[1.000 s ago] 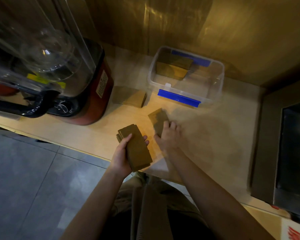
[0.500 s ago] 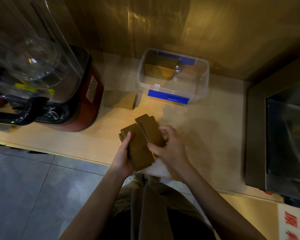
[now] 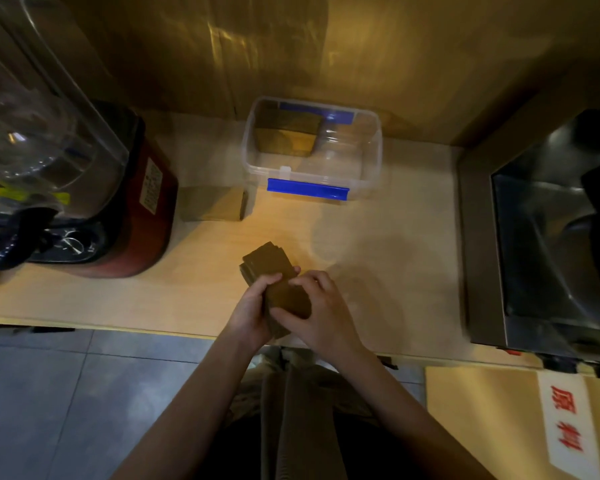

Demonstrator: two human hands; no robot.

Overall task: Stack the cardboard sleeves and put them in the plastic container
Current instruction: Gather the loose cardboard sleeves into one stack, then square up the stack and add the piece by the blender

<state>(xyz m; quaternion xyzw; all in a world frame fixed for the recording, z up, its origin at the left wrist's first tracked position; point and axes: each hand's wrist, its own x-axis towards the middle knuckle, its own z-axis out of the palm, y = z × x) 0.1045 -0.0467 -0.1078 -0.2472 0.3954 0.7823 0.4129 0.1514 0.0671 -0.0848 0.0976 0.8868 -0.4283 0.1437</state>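
Squaring the stack before it goes in the box

Both hands, left hand (image 3: 248, 311) and right hand (image 3: 321, 311), pinch the sleeves (image 3: 274, 277) between curled fingers; the stack's long axis points ahead toward the container (image 3: 371, 161).

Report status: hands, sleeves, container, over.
Left hand and right hand both clamped on the sleeve stack above the counter edge. Plastic container open, one stack already inside. Another stack waits beside it. Path clear.
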